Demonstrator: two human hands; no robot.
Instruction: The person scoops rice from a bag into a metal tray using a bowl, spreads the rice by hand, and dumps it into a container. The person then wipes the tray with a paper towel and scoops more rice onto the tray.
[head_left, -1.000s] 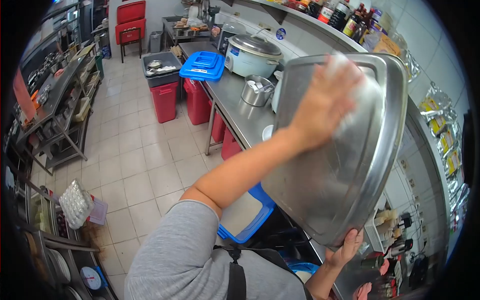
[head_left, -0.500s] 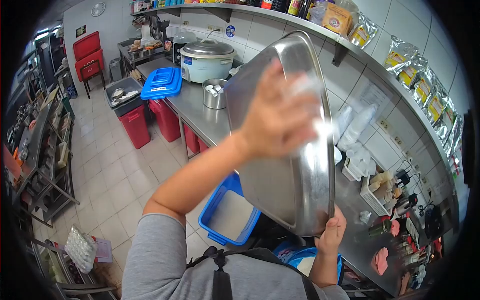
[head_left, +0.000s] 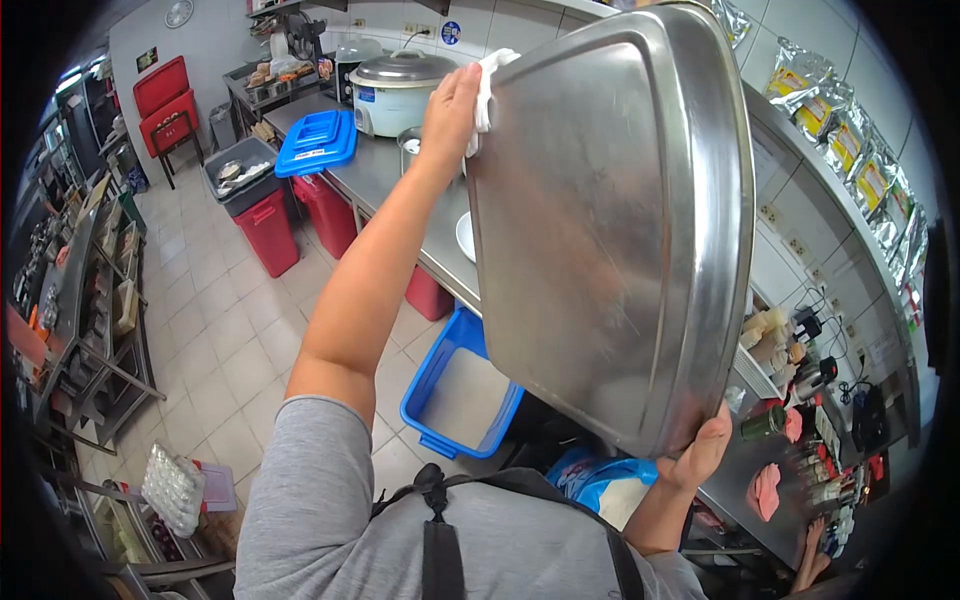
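A large metal tray-like lid (head_left: 590,220) is held up in front of me, its broad flat face toward me. My left hand (head_left: 452,112) is closed on a white cloth (head_left: 490,95) at the lid's upper left edge. My right hand (head_left: 700,450) grips the lid's lower right corner, thumb on the near side and the other fingers partly hidden behind it.
A blue bin (head_left: 462,395) with pale contents stands below. Along the steel counter (head_left: 390,190) are a rice cooker (head_left: 395,90), a blue lid (head_left: 318,142) and a white bowl (head_left: 466,237). A co-worker's hands (head_left: 812,555) show at the lower right.
My left hand has moved with the cloth from the lid's face to its upper left edge. The lid has turned its flat face more toward me. My right hand still grips its lower corner.
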